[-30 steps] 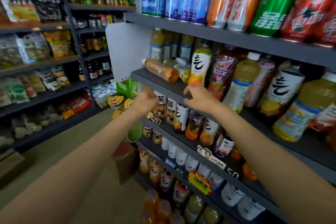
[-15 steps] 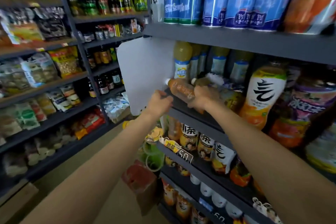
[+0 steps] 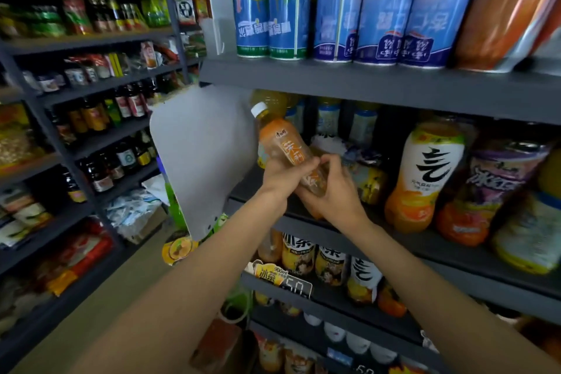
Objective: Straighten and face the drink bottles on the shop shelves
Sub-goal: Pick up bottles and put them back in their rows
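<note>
An orange-labelled tea bottle (image 3: 283, 143) with a white cap leans up and to the left at the left end of the middle dark shelf (image 3: 394, 240). My left hand (image 3: 280, 177) grips its lower body from the left. My right hand (image 3: 332, 191) curls round its base from the right. Its bottom is hidden by my fingers. Behind it stand yellow drink bottles (image 3: 328, 118), and another bottle (image 3: 361, 167) lies on its side just right of my hands. A large white and orange bottle (image 3: 425, 173) stands upright further right.
A white end panel (image 3: 200, 155) closes the shelf's left side. Tall blue cans (image 3: 267, 3) fill the shelf above. Iced tea bottles (image 3: 299, 255) line the shelf below, with price tags (image 3: 296, 284). Across the aisle, racks (image 3: 100, 136) hold sauce bottles and snacks.
Both hands went up from the lower shelf edge to the bottle lying on its side and took hold of it. It now tilts up, cap raised to the upper left.
</note>
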